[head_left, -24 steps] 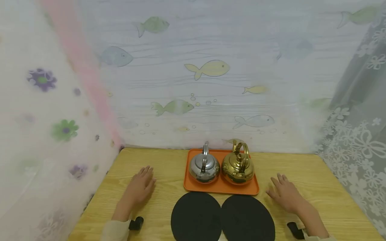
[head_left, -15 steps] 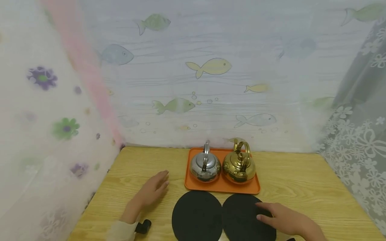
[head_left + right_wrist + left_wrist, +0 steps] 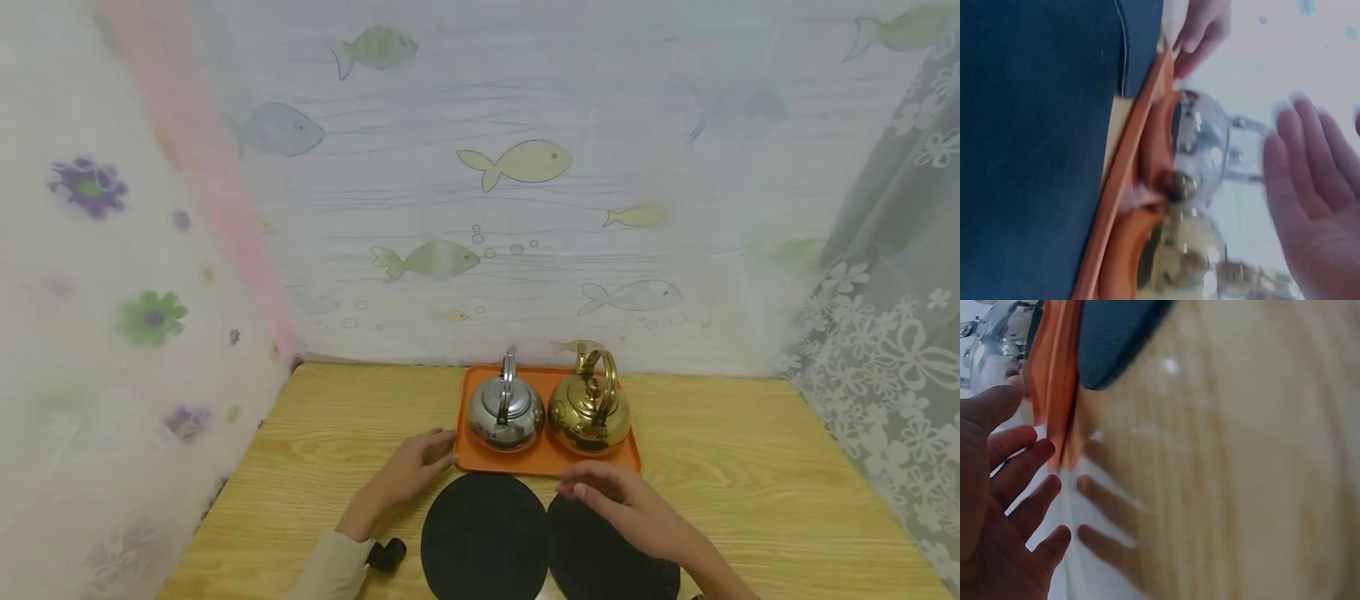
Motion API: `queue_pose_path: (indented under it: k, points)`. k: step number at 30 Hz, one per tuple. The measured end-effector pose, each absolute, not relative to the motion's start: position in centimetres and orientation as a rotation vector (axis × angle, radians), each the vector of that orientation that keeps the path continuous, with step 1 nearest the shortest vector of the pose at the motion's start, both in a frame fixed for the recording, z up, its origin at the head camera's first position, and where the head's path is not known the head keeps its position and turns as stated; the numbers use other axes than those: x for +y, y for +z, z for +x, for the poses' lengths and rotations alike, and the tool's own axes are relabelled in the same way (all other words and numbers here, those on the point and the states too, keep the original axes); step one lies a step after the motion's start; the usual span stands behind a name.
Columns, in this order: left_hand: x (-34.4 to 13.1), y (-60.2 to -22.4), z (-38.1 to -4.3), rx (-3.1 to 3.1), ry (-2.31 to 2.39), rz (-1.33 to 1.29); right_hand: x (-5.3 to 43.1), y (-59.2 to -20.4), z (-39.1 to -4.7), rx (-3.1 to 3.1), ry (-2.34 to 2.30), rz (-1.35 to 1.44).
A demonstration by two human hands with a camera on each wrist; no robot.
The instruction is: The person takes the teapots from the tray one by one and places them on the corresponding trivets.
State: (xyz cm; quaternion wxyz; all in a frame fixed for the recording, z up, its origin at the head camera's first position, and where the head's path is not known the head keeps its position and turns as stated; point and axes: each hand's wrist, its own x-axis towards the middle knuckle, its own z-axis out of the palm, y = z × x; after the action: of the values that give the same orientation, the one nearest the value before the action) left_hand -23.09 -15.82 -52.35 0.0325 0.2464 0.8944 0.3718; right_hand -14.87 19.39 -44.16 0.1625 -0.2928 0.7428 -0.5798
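A silver kettle (image 3: 506,414) and a gold kettle (image 3: 590,417) stand side by side on an orange tray (image 3: 517,463). My left hand (image 3: 408,473) is at the tray's left front corner. In the left wrist view its fingers (image 3: 1035,506) are spread beside the tray's edge (image 3: 1063,381); whether they touch it I cannot tell. My right hand (image 3: 633,510) hovers over the right black round mat (image 3: 600,558), just in front of the tray and the gold kettle. In the right wrist view that hand (image 3: 1319,181) has extended fingers and holds nothing.
A second black round mat (image 3: 483,537) lies left of the first, in front of the tray. Everything rests on a wooden table (image 3: 360,392). A fish-patterned curtain (image 3: 420,167) hangs behind, with flowered curtains (image 3: 90,375) at the sides.
My left hand has moved right from the table's left side to the tray's corner. My right hand has swung left from the table's right side to over the mat. Kettles and tray stay put.
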Motion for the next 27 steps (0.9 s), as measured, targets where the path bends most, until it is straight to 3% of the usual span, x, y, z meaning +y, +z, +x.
queue_pose_path:
  k: [10,27]
  points:
    - [-16.0,-52.7,-23.5,2.788,1.045,0.797,14.8,-44.1,-18.6,2.218,-2.112,-0.775]
    - [-15.8,-52.5,-24.3,2.735,1.007,0.752,12.0,-43.9,-21.9,2.053,-2.256,-0.699]
